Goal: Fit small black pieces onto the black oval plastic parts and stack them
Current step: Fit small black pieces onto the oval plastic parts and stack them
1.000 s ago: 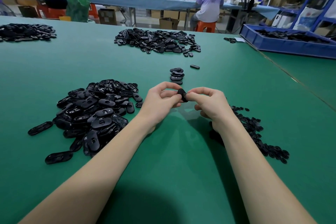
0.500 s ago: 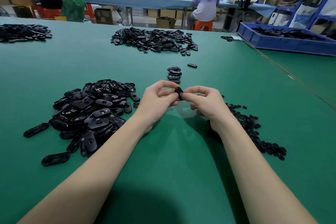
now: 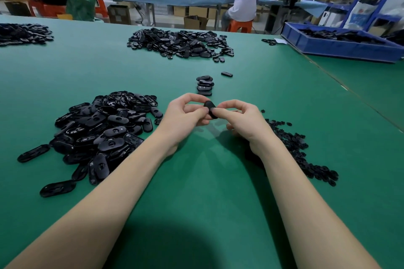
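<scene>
1. Both hands meet above the green tabletop (image 3: 196,181) and pinch one black oval part (image 3: 210,109) between them: the left hand (image 3: 184,117) grips its left side with curled fingers, the right hand (image 3: 242,119) grips its right side with thumb and forefinger.
2. I judge the part as light, stiff and smooth; it can slip, so it is better to hold it by the long edges.
3. Whether the small piece is already seated, I cannot tell.
4. The stack of finished parts (image 3: 205,85) stands just beyond the hands.
5. The pile of oval parts (image 3: 102,131) lies at the left, and the small black pieces (image 3: 297,148) lie at the right.
6. Far away there are more piles, a blue tray (image 3: 341,45), and workers who sit at a long bench.
</scene>
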### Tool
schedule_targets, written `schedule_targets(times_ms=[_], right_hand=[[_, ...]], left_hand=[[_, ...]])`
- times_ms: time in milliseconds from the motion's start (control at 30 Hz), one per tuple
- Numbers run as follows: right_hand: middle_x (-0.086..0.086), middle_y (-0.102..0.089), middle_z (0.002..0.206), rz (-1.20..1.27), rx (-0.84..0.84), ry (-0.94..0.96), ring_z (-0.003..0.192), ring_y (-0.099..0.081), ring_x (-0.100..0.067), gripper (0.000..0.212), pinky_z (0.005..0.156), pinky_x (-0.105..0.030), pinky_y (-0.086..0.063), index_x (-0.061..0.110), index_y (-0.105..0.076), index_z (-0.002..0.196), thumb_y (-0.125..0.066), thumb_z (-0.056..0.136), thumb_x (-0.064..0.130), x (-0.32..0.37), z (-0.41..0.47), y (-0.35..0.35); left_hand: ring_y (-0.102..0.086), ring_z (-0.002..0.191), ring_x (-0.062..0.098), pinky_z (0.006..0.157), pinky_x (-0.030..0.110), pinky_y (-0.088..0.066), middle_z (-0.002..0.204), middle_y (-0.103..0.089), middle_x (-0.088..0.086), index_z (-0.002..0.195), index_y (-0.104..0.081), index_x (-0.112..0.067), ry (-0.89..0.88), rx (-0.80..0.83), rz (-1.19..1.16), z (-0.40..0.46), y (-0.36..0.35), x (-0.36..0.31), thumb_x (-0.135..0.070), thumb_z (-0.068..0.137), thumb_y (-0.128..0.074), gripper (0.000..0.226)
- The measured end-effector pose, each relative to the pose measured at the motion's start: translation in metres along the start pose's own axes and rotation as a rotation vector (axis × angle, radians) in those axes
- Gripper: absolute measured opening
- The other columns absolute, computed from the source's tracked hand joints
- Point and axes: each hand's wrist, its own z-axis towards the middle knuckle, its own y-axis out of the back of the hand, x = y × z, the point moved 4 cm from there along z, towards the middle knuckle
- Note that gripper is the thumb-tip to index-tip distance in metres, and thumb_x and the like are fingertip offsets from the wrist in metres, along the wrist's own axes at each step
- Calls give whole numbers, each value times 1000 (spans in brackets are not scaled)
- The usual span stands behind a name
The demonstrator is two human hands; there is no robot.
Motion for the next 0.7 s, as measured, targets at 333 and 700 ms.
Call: schedule_targets(times_ms=[333,700], right_hand=[[7,-65,69,-59,79,77,48,-49,-4,13,56,-16,-42,24,-69,82,-80,88,30,0,3,-9],[11,-55,61,-131,108,143,46,-42,-3,12,48,-15,-35,21,-71,88,-81,86,29,8,0,-2]], left_hand=[[-74,83,9,66,20,-54,90,-79,1,106,-66,-15,11,-4,157,2,9,-3,-6,94,-63,15],[-65,69,13,70,27,-53,82,-73,3,103,-60,-11,97,69,52,1,8,0,-6,91,-71,16]])
